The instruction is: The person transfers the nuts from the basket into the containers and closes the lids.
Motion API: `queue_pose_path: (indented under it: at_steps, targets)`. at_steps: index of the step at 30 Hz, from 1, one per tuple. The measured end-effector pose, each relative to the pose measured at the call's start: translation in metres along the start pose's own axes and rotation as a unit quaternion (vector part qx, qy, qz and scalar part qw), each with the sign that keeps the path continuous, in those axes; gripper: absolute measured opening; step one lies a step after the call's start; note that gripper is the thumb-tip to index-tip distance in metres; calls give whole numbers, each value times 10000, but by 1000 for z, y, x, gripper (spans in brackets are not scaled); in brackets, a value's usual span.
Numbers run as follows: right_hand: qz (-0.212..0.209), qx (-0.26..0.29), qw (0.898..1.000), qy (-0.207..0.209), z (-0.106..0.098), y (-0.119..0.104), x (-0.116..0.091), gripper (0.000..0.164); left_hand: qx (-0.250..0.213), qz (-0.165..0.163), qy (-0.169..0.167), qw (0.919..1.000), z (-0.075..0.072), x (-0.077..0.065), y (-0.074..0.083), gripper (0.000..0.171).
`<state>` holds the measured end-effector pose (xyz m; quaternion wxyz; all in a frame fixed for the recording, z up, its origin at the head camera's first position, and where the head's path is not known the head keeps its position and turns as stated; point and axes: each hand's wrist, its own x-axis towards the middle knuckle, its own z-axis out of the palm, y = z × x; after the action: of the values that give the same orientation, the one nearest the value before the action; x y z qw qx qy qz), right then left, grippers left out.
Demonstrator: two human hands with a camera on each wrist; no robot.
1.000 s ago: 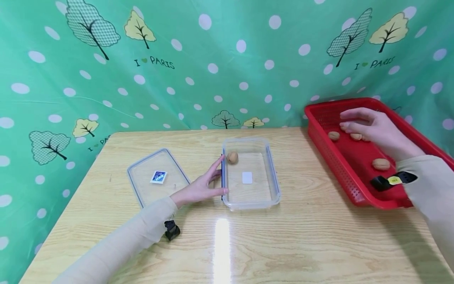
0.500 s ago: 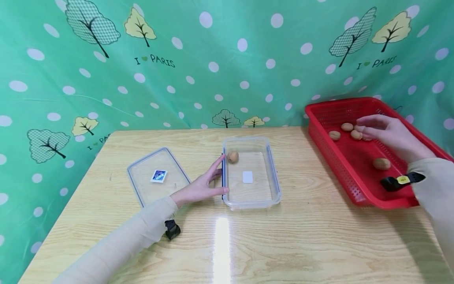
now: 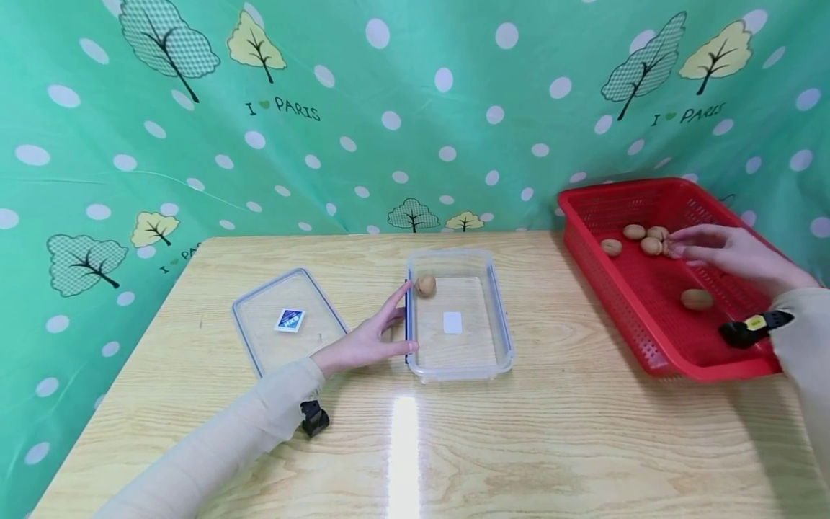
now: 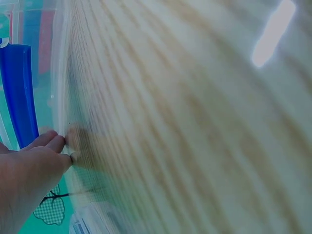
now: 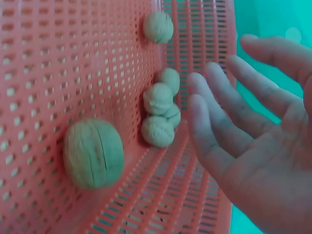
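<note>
My left hand (image 3: 366, 344) lies against the left side of a clear plastic food container (image 3: 504, 339), thumb and index finger spread along its edge. Inside the container's far left corner sits one walnut (image 3: 425, 286). In the left wrist view, fingertips (image 4: 57, 142) touch near the container's blue latch (image 4: 19, 92). My right hand (image 3: 739, 254) hovers in the red basket (image 3: 638, 337), holding nothing, its fingers loosely bent beside a cluster of walnuts (image 3: 651, 246). A single walnut (image 3: 697, 299) lies nearer to me, and another walnut (image 3: 611, 247) by the basket's left wall.
A clear lid (image 3: 262, 339) with a blue rim and a printed label lies left of the container, partly under the left arm. The wooden table (image 3: 519, 447) meets a green patterned cloth (image 3: 363, 158) at the back. Each wrist wears a black strap.
My right hand has shifted right within the basket, uncovering more of the walnut cluster. The left hand and the container have stayed put.
</note>
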<state>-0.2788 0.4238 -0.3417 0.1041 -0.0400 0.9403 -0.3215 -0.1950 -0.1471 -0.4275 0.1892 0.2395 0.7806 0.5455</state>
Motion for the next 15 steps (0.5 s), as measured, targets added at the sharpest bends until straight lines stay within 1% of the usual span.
queue_pose_path:
  at_steps: [3, 6, 8, 10, 15]
  targets:
    - [36, -178, 9994, -309, -3, 8, 2, 62, 40, 27, -12, 10000, 0, 0, -1, 100]
    - [144, -247, 9985, -469, -6, 15, 3, 65, 63, 35, -34, 10000, -1, 0, 0, 99]
    - [240, -155, 9981, -555, -8, 21, 3, 67, 56, 41, -46, 10000, -1, 0, 0, 99]
    - [413, 77, 9967, -693, -9, 28, 2, 65, 28, 39, -52, 10000, 0, 0, 0, 99]
    - [840, 763, 9882, -1025, -10, 44, -2, 34, 12, 18, -45, 10000, 0, 0, 0, 99]
